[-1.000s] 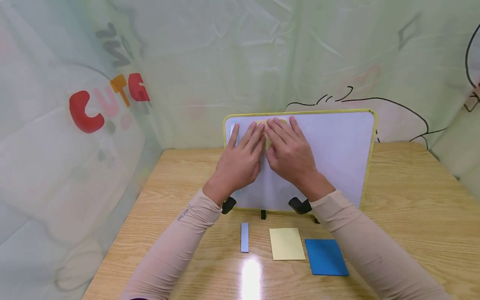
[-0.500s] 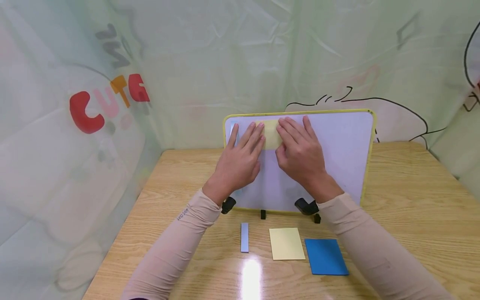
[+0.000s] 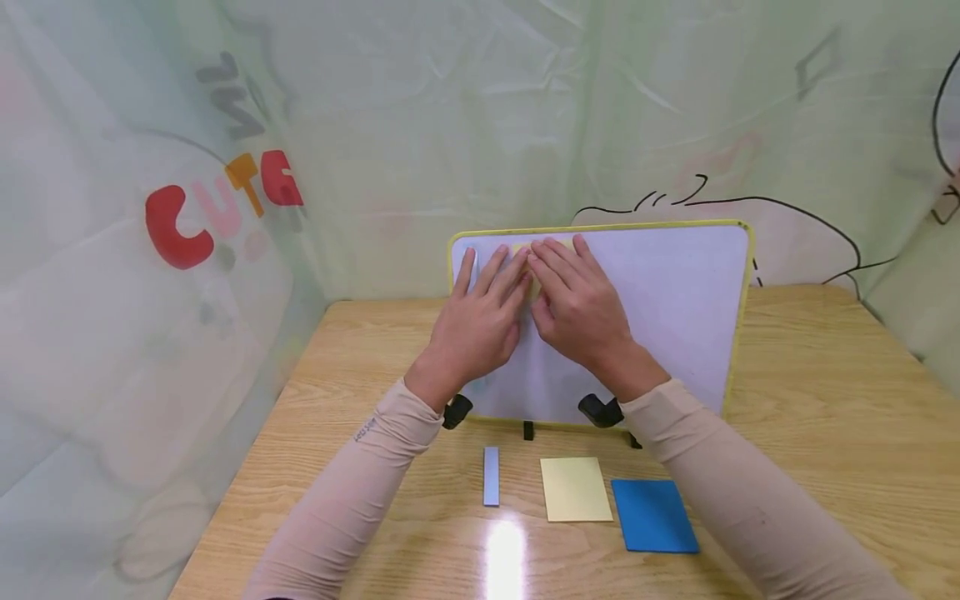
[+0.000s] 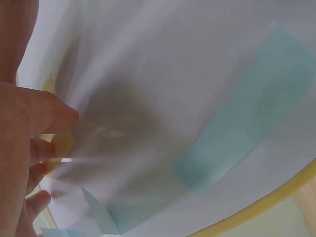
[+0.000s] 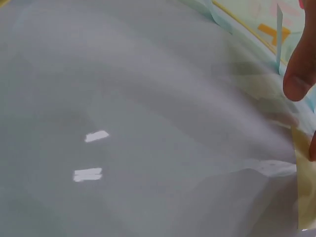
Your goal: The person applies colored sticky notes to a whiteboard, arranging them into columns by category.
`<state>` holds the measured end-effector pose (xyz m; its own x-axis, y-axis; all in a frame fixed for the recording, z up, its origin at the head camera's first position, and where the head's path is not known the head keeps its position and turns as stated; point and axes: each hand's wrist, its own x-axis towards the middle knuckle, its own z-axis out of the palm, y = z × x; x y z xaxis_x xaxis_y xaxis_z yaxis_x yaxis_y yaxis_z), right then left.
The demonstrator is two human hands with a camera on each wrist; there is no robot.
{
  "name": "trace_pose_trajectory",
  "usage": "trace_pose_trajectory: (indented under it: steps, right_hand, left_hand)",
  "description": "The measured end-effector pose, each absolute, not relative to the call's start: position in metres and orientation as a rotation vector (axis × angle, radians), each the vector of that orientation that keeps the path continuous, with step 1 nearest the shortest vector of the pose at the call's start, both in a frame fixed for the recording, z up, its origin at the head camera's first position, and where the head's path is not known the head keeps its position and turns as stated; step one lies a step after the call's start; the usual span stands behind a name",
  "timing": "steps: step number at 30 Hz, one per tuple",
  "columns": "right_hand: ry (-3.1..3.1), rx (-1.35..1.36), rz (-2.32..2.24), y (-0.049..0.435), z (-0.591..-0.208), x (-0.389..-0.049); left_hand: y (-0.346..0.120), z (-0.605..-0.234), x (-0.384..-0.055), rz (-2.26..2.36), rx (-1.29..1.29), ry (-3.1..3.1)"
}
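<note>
A: Change?
B: Right hand [image 3: 585, 312]: sliding back toward nine o'clock, now meeting left hand [image 3: 476, 321]. Yellow note [image 5: 306, 197]: lying beneath fingertips at the whiteboard's [image 3: 667, 308] eleven o'clock, apparently being smoothed.
A: Grip?
B: Both: fingers extending straight, clasping nothing.
A: Surroundings?
B: Pale blue strip [image 4: 242, 118]: sticking at nine. Strip pad [image 3: 491, 477], yellow pad [image 3: 576, 490], blue pad [image 3: 655, 517]: lying toward six, on the counter [image 3: 825, 417].
A: Obstruction?
B: Hands, covering most of the note.
</note>
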<state>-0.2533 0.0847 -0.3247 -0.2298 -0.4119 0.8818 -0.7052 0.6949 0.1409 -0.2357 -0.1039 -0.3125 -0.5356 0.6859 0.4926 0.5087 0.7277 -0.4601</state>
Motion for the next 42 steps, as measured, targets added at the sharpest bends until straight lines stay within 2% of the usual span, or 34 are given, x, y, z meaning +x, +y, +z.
trace_pose_trajectory:
  steps: [13,23,35,42]
  right_hand:
    - [-1.859,0.766,0.382,0.102,-0.323,-0.249]
    - [-1.889,0.858,0.308,0.091,-0.32,-0.252]
    - [-1.928,0.665,0.157,0.103,-0.323,-0.246]
    - [-1.973,0.655,0.121,0.117,-0.325,-0.241]
  left_hand:
    - [-0.104,-0.309,-0.235,0.34,-0.904,-2.298]
    - [-0.106,-0.312,-0.236,0.336,-0.897,-2.311]
    - [-0.105,-0.314,-0.235,0.313,-0.907,-2.329]
    - [-0.107,-0.317,-0.234,0.293,-0.905,-2.328]
